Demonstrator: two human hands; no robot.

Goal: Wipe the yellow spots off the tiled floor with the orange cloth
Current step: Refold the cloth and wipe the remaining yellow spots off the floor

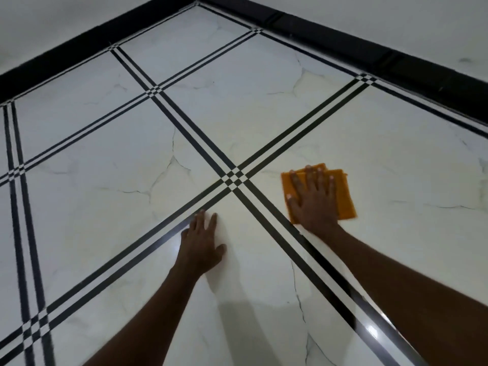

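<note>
The folded orange cloth (343, 196) lies flat on the white marble-look tiled floor (132, 154), on the tile to the right of the crossing of black double stripes (233, 178). My right hand (313, 199) presses down on the cloth with fingers spread, covering its left part. My left hand (202, 241) rests palm down on the bare tile nearer to me, fingers apart, holding nothing. I see no yellow spots on the visible floor; whatever is under the cloth and hands is hidden.
A black skirting band (343, 35) runs along both walls and meets in the far corner at top centre. Black double stripes split the floor into large tiles. Bright glare shows on the stripes near my arms.
</note>
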